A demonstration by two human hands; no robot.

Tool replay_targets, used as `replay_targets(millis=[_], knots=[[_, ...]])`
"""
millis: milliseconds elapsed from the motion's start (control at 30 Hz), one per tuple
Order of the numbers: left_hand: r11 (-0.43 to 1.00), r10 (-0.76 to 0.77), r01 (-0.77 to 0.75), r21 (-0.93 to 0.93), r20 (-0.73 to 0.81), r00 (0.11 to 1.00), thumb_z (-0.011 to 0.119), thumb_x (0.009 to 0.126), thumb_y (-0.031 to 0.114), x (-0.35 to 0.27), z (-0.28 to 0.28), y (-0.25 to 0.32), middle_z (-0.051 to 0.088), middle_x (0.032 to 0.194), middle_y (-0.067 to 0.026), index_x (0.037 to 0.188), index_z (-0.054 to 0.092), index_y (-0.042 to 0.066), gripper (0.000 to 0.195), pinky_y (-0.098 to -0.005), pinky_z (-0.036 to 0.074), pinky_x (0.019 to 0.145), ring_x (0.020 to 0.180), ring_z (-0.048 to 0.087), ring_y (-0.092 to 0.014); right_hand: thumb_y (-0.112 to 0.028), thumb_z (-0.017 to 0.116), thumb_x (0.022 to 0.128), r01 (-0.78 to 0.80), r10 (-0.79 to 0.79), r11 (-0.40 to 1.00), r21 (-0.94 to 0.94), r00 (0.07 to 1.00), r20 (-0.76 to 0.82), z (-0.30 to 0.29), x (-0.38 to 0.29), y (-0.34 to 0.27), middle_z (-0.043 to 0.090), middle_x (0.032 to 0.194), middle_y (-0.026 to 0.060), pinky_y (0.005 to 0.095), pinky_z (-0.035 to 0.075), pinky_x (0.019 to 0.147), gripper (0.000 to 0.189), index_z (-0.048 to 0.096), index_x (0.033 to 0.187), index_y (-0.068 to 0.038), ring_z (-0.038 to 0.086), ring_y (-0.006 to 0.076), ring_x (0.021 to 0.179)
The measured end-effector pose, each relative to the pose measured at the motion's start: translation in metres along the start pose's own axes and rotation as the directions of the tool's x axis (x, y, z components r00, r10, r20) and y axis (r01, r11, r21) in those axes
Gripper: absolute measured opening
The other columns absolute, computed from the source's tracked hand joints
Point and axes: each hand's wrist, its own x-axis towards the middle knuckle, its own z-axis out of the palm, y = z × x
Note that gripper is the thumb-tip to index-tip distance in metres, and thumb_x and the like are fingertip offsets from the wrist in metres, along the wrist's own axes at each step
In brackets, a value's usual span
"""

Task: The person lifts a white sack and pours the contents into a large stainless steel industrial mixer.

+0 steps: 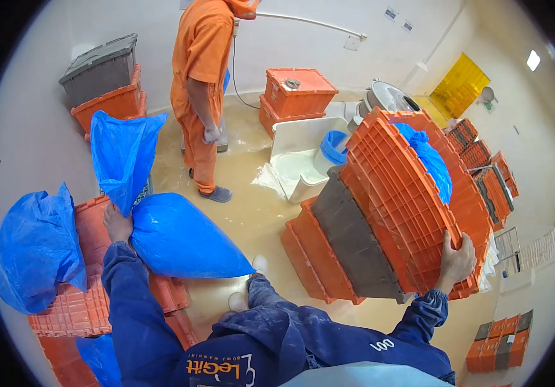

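Observation:
My left hand [118, 223] grips the gathered neck of a full blue plastic bag [183, 237]. The bag's loose mouth flares upward above my fist, and its body bulges out to the right. On the other side, my right hand [459, 259] holds the edge of a ribbed orange lid flap [398, 193] on the top crate of a stack. That flap stands raised. Behind it, inside the crate, a tied blue bag [425, 152] shows in part; the crate's lower inside is hidden.
Another blue bag [38, 251] rests on orange crates [69, 307] at left. A person in orange coveralls [202, 96] stands ahead. Beyond the right-hand stack, with its grey crate [355, 237], a white bin [301, 188] holds pale powder and a blue-lined bucket [334, 147]. Powder marks the floor.

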Motion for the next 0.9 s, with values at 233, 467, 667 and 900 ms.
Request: replay_targets(millis=[233,467,667,900], knots=[[0.998,0.045,-0.043,0.04,-0.054,0.997,0.062,0.083,0.03,0.0,0.003,-0.005,0.041,0.136,-0.0158,0.128,0.048,-0.002,0.057,-0.0464,0.027,0.107,0.128,0.035,-0.033,-0.05,0.069,0.073,0.017,-0.017,1.0,-0.008,1.0,-0.008,0.003,-0.002,0.002,0.066,0.09,0.0025,0.0373,0.045,0.076,0.045,0.065,0.099,-0.013,0.061,0.0215,0.085],[0.997,0.035,-0.029,0.072,-0.085,0.996,0.063,0.082,0.031,0.004,0.01,-0.012,0.042,0.136,-0.0157,0.122,0.053,-0.003,0.053,-0.0451,0.028,0.107,0.128,0.036,-0.033,-0.053,0.068,0.074,0.031,-0.03,0.999,-0.04,1.0,0.005,0.001,-0.001,-0.001,0.066,0.09,0.0027,0.038,0.045,0.075,0.046,0.065,0.097,-0.014,0.061,0.0221,0.085],[0.993,0.065,-0.06,0.099,-0.046,0.997,0.062,0.082,0.03,0.002,0.005,-0.001,0.042,0.135,-0.0158,0.113,0.061,0.0,0.044,-0.045,0.029,0.106,0.128,0.036,-0.032,-0.049,0.068,0.075,0.003,0.011,0.998,-0.069,0.979,0.202,-0.012,0.013,-0.011,0.061,0.107,0.0075,0.0465,0.039,0.09,0.053,0.059,0.115,-0.014,0.054,0.026,0.105],[0.987,0.057,-0.055,0.152,-0.009,0.998,0.059,0.085,0.027,0.001,0.001,0.002,0.04,0.138,-0.0158,0.116,0.06,0.001,0.04,-0.0455,0.027,0.107,0.129,0.034,-0.032,-0.04,0.068,0.076,0.319,-0.42,0.881,0.349,0.868,0.265,-0.002,0.047,-0.025,0.055,0.122,0.012,0.0463,0.037,0.097,0.056,0.053,0.123,-0.014,0.049,0.0312,0.116]])
